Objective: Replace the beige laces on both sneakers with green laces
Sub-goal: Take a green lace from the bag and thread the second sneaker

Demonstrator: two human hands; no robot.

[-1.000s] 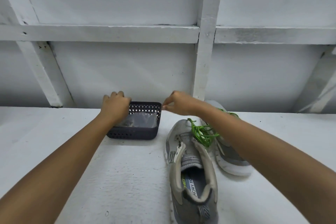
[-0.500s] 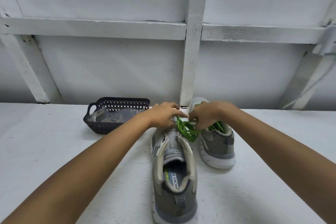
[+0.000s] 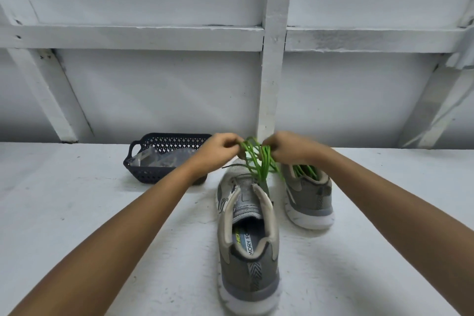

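While your left hand point(image 3: 220, 147) and right hand point(image 3: 284, 147) each pinch the green lace bundle point(image 3: 256, 159) above the toe of the near sneaker point(image 3: 247, 238), its eyelets look bare. The far sneaker point(image 3: 307, 197) already carries green strands, though you cannot tell how fully threaded. Lacing the near one remains.

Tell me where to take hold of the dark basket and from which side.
Grip the loop handle at the left end of the basket, coming from the left. It is an open cut-out that fingers can hook through, and that side looks free; the left arm crosses in front of its right end.
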